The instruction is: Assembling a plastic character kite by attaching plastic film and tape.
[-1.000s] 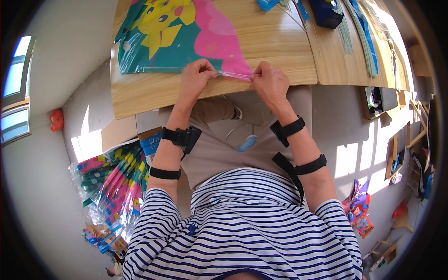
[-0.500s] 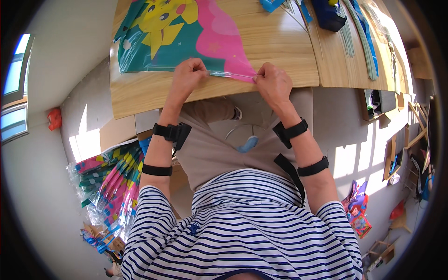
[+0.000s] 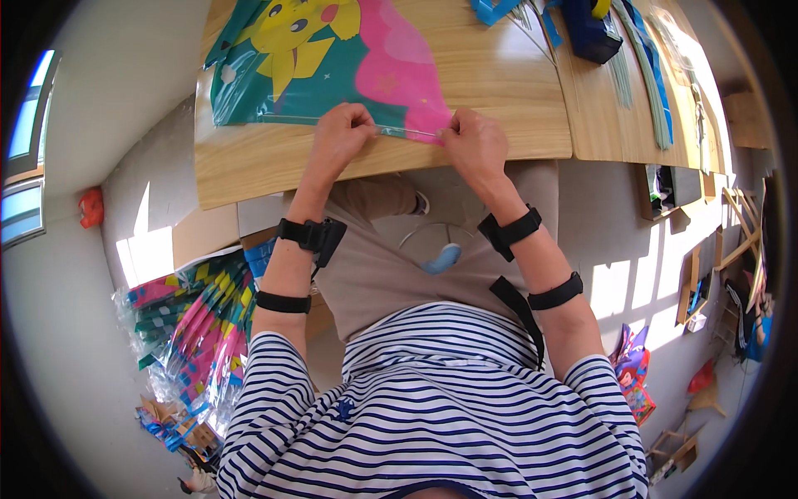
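A thin plastic sheet (image 3: 341,79), green and pink with a yellow cartoon figure, lies on the wooden table (image 3: 490,91). Its near edge is a narrow clear strip. My left hand (image 3: 342,135) pinches that edge near its middle, thumb and fingertips together. At the pink corner on the right, my right hand (image 3: 475,143) is closed in a pinch on the same edge. Between the two hands the strip runs nearly straight, close to the table's front edge. The fingertips partly hide where they grip.
Right of the sheet stand a dark blue tape dispenser (image 3: 592,32) and bundles of thin pale rods (image 3: 658,100). Blue strips (image 3: 495,10) lie at the far side. Below left is a heap of similar printed sheets (image 3: 199,324). My knees are under the table.
My right hand has shifted a little left, and my left hand slightly right, so they are closer together. The sheet's pink corner has moved slightly left with my right hand.
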Demonstrator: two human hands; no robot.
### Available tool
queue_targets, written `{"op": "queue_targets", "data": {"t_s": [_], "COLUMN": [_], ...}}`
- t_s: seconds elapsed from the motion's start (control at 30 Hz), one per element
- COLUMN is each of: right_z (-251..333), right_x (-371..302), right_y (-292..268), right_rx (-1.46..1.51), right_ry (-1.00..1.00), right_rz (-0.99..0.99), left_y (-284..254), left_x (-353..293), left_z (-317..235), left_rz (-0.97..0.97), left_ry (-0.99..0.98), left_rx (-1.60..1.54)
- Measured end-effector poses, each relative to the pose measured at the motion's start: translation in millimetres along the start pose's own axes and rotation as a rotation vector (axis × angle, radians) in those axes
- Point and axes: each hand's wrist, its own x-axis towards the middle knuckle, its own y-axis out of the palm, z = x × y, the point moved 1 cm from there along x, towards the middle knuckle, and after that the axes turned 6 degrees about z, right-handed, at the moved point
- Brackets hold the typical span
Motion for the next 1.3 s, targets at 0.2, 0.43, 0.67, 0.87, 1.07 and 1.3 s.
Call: {"op": "queue_targets", "data": {"t_s": [0.2,0.43,0.67,0.87,1.07,1.3], "right_z": [4,1,0,0,-3,-1], "right_x": [2,2,2,2,2,1], "right_y": [7,9,10,9,11,9], "right_rx": [-0.062,-0.076,-0.077,-0.079,-0.085,-0.085], "right_ry": [0.029,0.020,0.010,0.023,0.007,0.015], "right_rz": [-0.023,-0.038,-0.042,-0.013,-0.028,-0.024], "left_y": [-5,-35,-69,-87,-108,-122], "left_x": [7,9,10,11,5,3], "left_z": [15,23,43,65,72,80], "left_rz": [0.089,0.115,0.058,0.088,0.033,0.008], "left_ry": [-0.078,-0.184,-0.264,-0.284,-0.342,-0.375], "left_rx": [-0.205,-0.440,-0.451,-0.606,-0.611,-0.678]}}
